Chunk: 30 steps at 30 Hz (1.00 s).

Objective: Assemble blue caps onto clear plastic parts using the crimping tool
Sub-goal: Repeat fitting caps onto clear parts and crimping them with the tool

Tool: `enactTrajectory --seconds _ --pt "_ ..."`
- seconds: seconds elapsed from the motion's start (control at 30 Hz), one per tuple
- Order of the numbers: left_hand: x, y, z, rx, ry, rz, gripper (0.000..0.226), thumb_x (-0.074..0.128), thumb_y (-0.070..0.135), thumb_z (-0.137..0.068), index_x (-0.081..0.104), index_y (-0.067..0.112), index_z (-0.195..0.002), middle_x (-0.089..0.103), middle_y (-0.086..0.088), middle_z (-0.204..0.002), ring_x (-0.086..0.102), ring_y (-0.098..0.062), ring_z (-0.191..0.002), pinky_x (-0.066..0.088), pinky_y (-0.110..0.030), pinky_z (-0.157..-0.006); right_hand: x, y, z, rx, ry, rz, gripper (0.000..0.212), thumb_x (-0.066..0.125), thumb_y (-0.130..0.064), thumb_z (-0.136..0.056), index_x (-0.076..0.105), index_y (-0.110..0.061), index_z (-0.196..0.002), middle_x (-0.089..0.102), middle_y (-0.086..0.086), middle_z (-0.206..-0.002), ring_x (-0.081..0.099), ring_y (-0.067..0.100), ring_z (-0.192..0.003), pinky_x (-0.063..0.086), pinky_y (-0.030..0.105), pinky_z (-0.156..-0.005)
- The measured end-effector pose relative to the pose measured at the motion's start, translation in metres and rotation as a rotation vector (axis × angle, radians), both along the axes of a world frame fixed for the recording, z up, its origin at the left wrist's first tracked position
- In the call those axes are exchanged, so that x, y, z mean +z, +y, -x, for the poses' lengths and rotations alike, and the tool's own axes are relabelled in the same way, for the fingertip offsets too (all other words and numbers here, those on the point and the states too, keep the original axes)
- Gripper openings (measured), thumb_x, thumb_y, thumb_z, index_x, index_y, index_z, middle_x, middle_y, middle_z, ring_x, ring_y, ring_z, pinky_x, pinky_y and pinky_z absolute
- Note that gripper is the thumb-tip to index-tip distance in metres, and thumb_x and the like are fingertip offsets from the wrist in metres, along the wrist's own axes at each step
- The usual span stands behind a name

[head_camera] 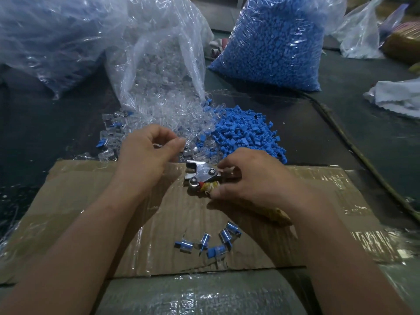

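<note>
My right hand (252, 178) grips the handles of the metal crimping tool (200, 176), whose jaws point left over a flattened cardboard sheet (91, 201). My left hand (147, 151) hovers just left of the jaws with thumb and fingers curled together, pinching what looks like a small clear part, mostly hidden. A heap of clear plastic parts (163, 117) spills from an open bag behind my hands, next to a heap of loose blue caps (245, 133). Several assembled pieces with blue caps (209, 242) lie on the cardboard between my forearms.
A full bag of blue caps (275, 42) stands at the back right, and a large crumpled plastic bag (50, 35) at the back left. A white cloth (400, 96) lies at the right edge. A cord (354, 146) runs diagonally across the dark table.
</note>
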<state>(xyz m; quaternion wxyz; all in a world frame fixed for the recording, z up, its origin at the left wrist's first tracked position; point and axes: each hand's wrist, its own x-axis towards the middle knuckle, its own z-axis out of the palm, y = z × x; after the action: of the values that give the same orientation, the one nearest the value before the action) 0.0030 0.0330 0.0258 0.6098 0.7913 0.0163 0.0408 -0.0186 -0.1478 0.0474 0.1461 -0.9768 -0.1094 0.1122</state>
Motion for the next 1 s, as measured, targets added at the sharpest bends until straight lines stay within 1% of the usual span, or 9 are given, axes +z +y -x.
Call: enactTrajectory --seconds 0.07,0.13,0.23,0.33,0.43,0.7,0.8,0.9,1.0 --pt "0.006 -0.002 0.003 -0.057 0.046 0.132 0.004 0.065 0.014 -0.078 0.063 0.014 -0.082 0.065 -0.002 -0.072 0.063 -0.007 -0.057 0.053 -0.021 -0.051 -0.002 -0.006 -0.004 -0.077 -0.121 -0.114 0.041 0.063 -0.056 -0.073 0.062 -0.027 -0.101 0.048 -0.016 -0.087 0.047 0.004 -0.085 0.036 0.024 -0.068" --pt "0.01 -0.003 0.007 -0.132 0.085 0.23 0.008 0.06 0.007 -0.08 0.061 0.014 -0.083 0.064 -0.001 -0.073 0.062 -0.004 -0.055 0.049 -0.015 -0.047 -0.007 -0.012 -0.011 -0.161 -0.274 -0.176 0.027 0.062 -0.044 -0.081 0.066 -0.023 -0.097 0.052 -0.014 -0.083 0.049 0.004 -0.078 0.037 0.023 -0.069" --pt "0.013 -0.01 0.012 -0.221 0.171 0.394 0.017 0.054 -0.001 -0.081 0.064 0.013 -0.081 0.063 -0.002 -0.069 0.062 -0.006 -0.057 0.051 -0.014 -0.052 -0.016 -0.02 -0.022 -0.244 -0.396 -0.188 0.025 0.057 -0.028 -0.089 0.063 -0.02 -0.113 0.056 -0.006 -0.09 0.047 0.005 -0.076 0.035 0.021 -0.073" --pt "0.014 -0.017 0.016 -0.249 0.218 0.464 0.019 0.051 -0.007 -0.081 0.064 0.007 -0.081 0.062 -0.006 -0.068 0.061 -0.006 -0.056 0.052 -0.014 -0.055 -0.025 -0.021 -0.033 -0.258 -0.401 -0.149 0.035 0.049 -0.023 -0.094 0.053 -0.026 -0.128 0.052 -0.003 -0.097 0.046 0.009 -0.086 0.035 0.022 -0.076" --pt "0.014 -0.017 0.016 -0.252 0.24 0.475 0.02 0.055 -0.01 -0.074 0.064 0.006 -0.082 0.066 -0.003 -0.063 0.063 -0.007 -0.058 0.053 -0.015 -0.058 -0.032 -0.018 -0.039 -0.235 -0.372 -0.097 0.038 0.047 -0.021 -0.095 0.048 -0.028 -0.132 0.042 -0.005 -0.095 0.048 0.016 -0.096 0.035 0.026 -0.078" --pt "0.013 -0.017 0.017 -0.254 0.274 0.512 0.027 0.061 0.005 -0.054 0.066 0.006 -0.081 0.069 -0.005 -0.065 0.066 -0.011 -0.061 0.052 -0.017 -0.053 -0.036 -0.019 -0.042 -0.221 -0.381 -0.063 0.024 0.056 -0.022 -0.089 0.064 -0.022 -0.112 0.045 -0.005 -0.096 0.045 0.012 -0.092 0.035 0.025 -0.076" --pt "0.013 -0.016 0.017 -0.257 0.265 0.52 0.029 0.06 0.003 -0.054 0.065 0.003 -0.082 0.07 -0.006 -0.067 0.067 -0.013 -0.063 0.055 -0.018 -0.059 -0.034 -0.02 -0.038 -0.238 -0.403 -0.112 0.019 0.057 -0.022 -0.089 0.066 -0.018 -0.106 0.05 -0.003 -0.094 0.051 0.014 -0.092 0.037 0.025 -0.076" --pt "0.013 -0.017 0.017 -0.255 0.256 0.554 0.031 0.06 0.002 -0.053 0.063 0.001 -0.083 0.07 -0.008 -0.067 0.068 -0.013 -0.063 0.056 -0.018 -0.059 -0.029 -0.021 -0.033 -0.28 -0.459 -0.195 0.016 0.058 -0.021 -0.089 0.067 -0.014 -0.101 0.063 -0.003 -0.093 0.053 0.009 -0.082 0.041 0.022 -0.075" --pt "0.014 -0.017 0.017 -0.251 0.25 0.569 0.032 0.06 0.001 -0.052 0.062 0.0 -0.084 0.07 -0.009 -0.068 0.068 -0.013 -0.062 0.055 -0.018 -0.057 -0.017 -0.017 -0.024 -0.316 -0.43 -0.441 0.007 0.061 -0.019 -0.087 0.066 -0.021 -0.09 0.06 -0.016 -0.077 0.057 0.001 -0.071 0.044 0.013 -0.067"
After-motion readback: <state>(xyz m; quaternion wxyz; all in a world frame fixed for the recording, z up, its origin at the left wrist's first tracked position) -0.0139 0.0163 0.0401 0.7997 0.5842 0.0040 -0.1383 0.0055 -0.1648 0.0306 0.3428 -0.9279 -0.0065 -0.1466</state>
